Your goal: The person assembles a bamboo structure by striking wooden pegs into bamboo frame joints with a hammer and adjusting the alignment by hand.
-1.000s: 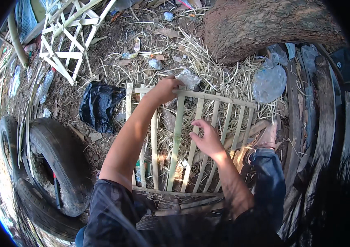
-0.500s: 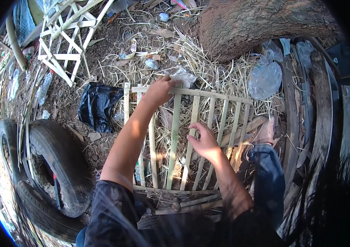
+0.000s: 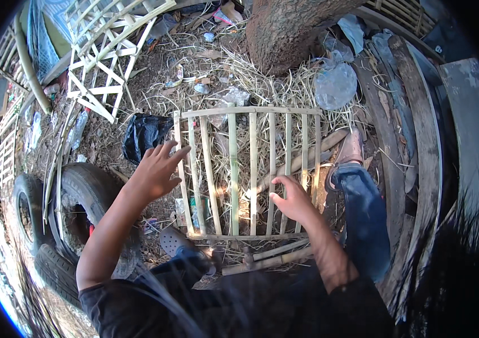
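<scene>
A flat rack of pale bamboo slats (image 3: pixel 234 169) lies before me on the straw-covered ground. Its upright strips run between a top rail (image 3: pixel 279 110) and a bottom rail (image 3: pixel 262 237); one strip is greener than the rest. My left hand (image 3: pixel 157 170) is open with fingers spread, at the rack's left side near the outermost strip; whether it touches that strip I cannot tell. Over the right-hand strips, my right hand (image 3: pixel 297 201) is open, its thumb and forefinger apart and nothing between them. A crumpled black plastic bag (image 3: pixel 140 135) lies just beyond my left hand.
Worn tyres (image 3: pixel 90 183) lie at the left. A loose bamboo lattice (image 3: pixel 104 90) stands at the far left. The tree trunk (image 3: pixel 279 39) rises at the back, beside a clear plastic bag (image 3: pixel 335 87). Long wooden planks (image 3: pixel 420 107) line the right, past my right shoe (image 3: pixel 351 147).
My left hand has let go of the rack's top rail and moved left and nearer to me, its fingers spreading. My right hand has shifted slightly right and nearer. My left shoe now shows.
</scene>
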Available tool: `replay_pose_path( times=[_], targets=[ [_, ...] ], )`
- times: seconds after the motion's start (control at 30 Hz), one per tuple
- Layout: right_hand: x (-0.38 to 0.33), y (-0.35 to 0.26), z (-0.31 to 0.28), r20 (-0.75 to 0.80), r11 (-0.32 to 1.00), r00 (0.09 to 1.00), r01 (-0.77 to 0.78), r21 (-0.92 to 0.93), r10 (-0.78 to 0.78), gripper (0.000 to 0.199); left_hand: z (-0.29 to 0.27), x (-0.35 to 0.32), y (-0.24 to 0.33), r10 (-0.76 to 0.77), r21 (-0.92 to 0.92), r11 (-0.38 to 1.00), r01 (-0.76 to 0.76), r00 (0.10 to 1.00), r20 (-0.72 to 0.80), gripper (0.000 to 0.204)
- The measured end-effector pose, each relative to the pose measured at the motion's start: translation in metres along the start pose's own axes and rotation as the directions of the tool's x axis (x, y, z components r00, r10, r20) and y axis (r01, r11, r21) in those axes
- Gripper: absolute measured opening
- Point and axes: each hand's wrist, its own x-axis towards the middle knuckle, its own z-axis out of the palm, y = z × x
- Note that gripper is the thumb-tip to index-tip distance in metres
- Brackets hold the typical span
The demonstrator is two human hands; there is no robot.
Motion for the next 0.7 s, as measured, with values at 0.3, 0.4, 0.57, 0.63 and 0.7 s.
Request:
replay_pose_path(
  times=[0.3, 0.4, 0.57, 0.63, 0.7],
  targets=[
    [-0.054, 0.019, 0.043, 0.235, 0.993, 0.971, -0.002, -0.121, 0.031, 0.036, -0.067, -0.179, 0.103, -0.362, -0.051, 0.925, 0.377, 0.914, 0.184, 0.071],
    [-0.065, 0.032, 0.059, 0.3, 0.998, 0.953, -0.024, -0.061, 0.041, 0.036, -0.072, -0.209, 0.142, -0.359, -0.117, 0.922, 0.368, 0.929, 0.093, 0.069],
    [-0.047, 0.04, 0.108, 0.304, 0.976, 0.945, -0.168, 0.136, 0.12, 0.05, -0.028, -0.235, 0.148, -0.349, -0.415, 0.843, 0.341, 0.935, 0.06, 0.066],
    [-0.018, 0.027, 0.133, 0.247, 0.969, 0.944, -0.24, 0.065, 0.217, 0.062, -0.014, -0.231, 0.149, -0.446, -0.242, 0.836, 0.492, 0.867, 0.223, 0.067],
    [0.003, 0.021, 0.161, 0.077, 0.96, 0.958, -0.273, -0.064, 0.278, 0.077, -0.015, -0.223, 0.15, -0.366, -0.35, 0.854, 0.384, 0.923, 0.119, 0.065]
  ],
)
